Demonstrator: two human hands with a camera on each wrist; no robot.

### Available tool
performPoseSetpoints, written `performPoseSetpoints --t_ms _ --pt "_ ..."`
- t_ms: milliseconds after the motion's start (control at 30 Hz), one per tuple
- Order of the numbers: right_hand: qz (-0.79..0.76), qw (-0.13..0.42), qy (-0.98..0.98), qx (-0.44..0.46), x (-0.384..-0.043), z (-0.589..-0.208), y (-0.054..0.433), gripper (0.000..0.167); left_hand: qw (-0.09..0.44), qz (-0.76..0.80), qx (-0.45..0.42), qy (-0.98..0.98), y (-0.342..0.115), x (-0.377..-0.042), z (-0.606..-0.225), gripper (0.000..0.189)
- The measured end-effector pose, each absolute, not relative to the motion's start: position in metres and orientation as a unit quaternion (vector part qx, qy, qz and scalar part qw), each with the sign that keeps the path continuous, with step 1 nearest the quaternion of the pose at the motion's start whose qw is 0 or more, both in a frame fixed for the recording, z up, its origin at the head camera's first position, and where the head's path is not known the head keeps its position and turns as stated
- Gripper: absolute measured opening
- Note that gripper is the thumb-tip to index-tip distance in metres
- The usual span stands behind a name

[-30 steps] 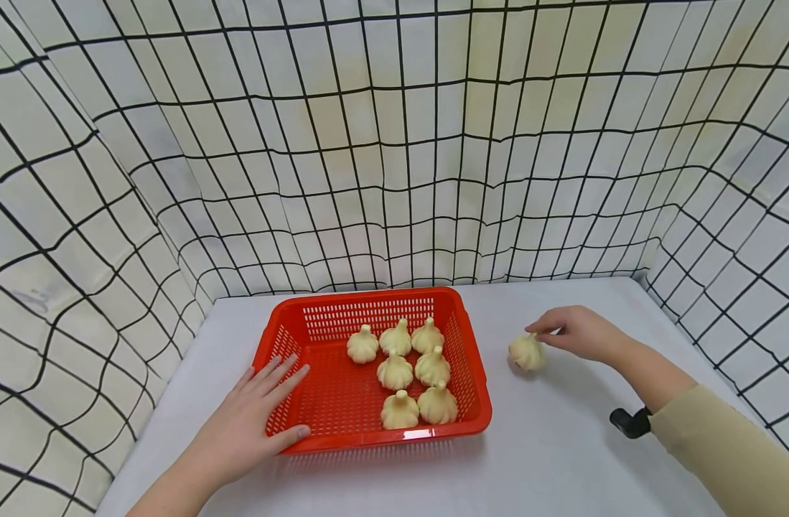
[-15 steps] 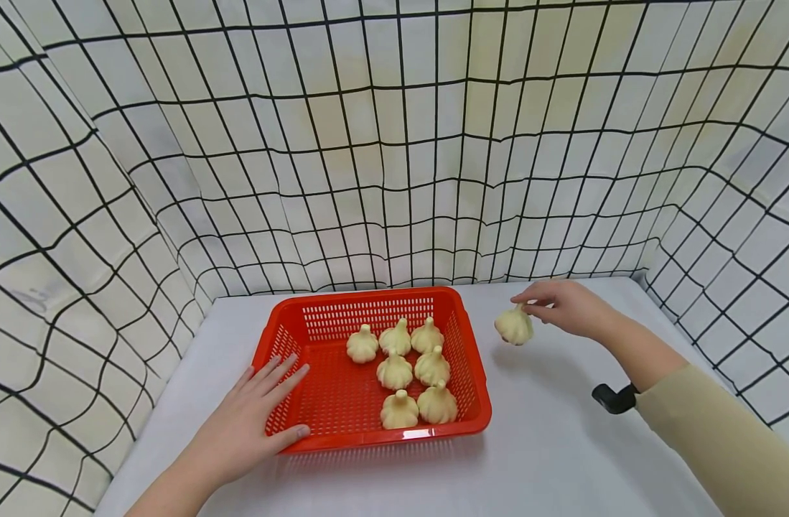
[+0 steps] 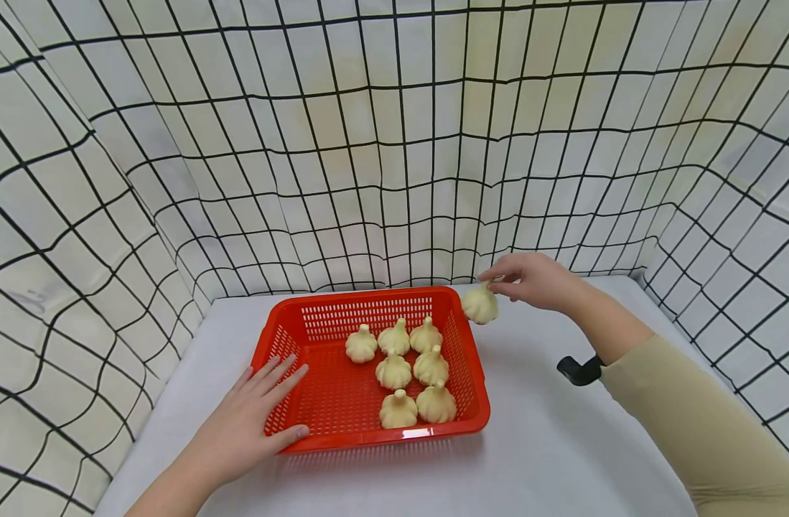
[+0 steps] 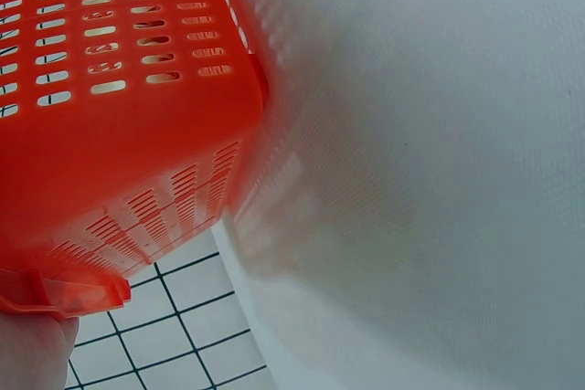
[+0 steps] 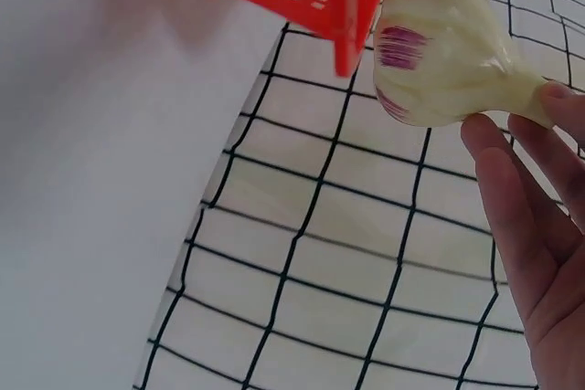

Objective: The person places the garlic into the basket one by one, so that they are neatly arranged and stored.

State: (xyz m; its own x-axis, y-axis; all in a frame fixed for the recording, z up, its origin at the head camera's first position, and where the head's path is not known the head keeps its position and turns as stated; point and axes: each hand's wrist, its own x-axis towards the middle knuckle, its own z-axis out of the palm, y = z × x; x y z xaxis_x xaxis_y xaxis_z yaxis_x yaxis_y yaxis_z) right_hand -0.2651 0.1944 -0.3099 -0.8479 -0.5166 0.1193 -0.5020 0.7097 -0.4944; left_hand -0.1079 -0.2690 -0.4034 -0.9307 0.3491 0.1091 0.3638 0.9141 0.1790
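A red perforated basket sits on the white table and holds several pale garlic bulbs. My right hand pinches one more garlic bulb by its stem, in the air just past the basket's far right corner. The right wrist view shows that bulb with purple streaks, hanging from my fingers beside the basket corner. My left hand lies flat with straight fingers against the basket's near left rim. The left wrist view shows only the basket wall close up.
White cloth with a black grid walls in the table on the back, left and right. Bare white tabletop spreads to the right of the basket. A black wrist strap shows on my right arm.
My right hand has lifted the garlic bulb off the table and carried it left and away, up to the basket's far right corner. The left hand has not moved.
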Motion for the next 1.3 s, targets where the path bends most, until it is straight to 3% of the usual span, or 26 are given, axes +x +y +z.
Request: performPoseSetpoints --t_ms 367,1300 --pt "-0.274 0.065 0.906 -0.317 -0.275 -0.295 0.139 0.024 0.048 -0.101 -0.19 -0.975 -0.268 -0.106 -0.402 0.086" --pt "-0.123 0.101 0.864 -0.478 -0.273 -0.3 0.008 0.023 0.059 -0.101 -0.199 -0.973 -0.269 -0.106 -0.404 0.085"
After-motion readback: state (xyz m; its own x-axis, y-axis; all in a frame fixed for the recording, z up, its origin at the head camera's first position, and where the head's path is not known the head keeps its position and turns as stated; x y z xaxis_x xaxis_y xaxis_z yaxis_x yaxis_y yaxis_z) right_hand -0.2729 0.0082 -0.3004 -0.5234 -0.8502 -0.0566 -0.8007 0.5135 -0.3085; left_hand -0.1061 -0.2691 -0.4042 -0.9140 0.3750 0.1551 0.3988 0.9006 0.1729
